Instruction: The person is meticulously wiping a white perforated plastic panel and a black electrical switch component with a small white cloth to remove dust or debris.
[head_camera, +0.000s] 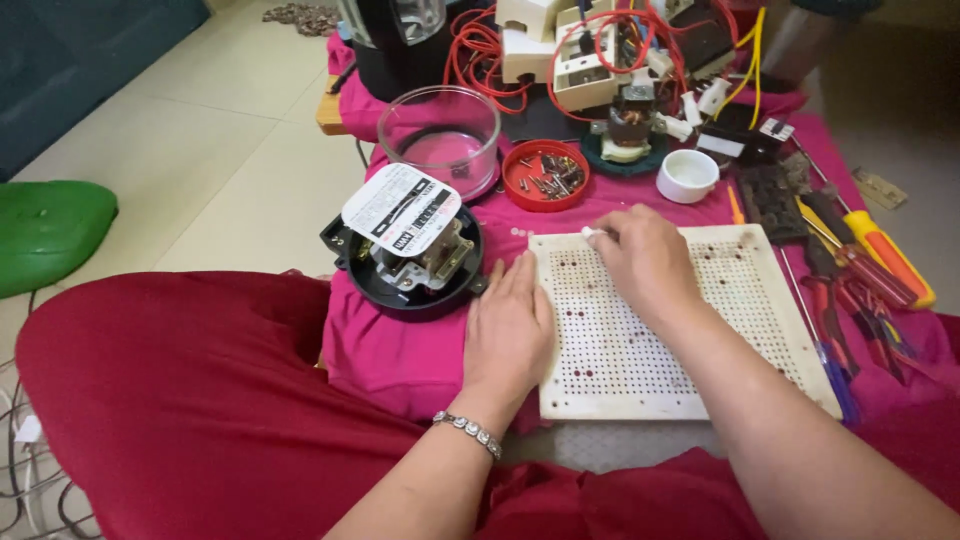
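A white perforated board (720, 330) lies flat on a pink cloth (400, 350) in front of me. My left hand (508, 325) rests flat on the board's left edge, fingers together, holding nothing. My right hand (640, 262) lies on the board's upper left part, fingertips pinching a small white piece (590, 233) at the top edge. A silver bracelet (466, 431) circles my left wrist. A round black meter base with a white labelled plate (408, 240) sits just left of the left hand.
A clear glass cover (440, 135), a red lid of screws (545, 175) and a small white cup (688, 176) stand behind the board. Screwdrivers and pliers (860, 270) lie to the right. Red wires and white parts (600, 50) crowd the back. My red-clothed knee (180, 400) is left.
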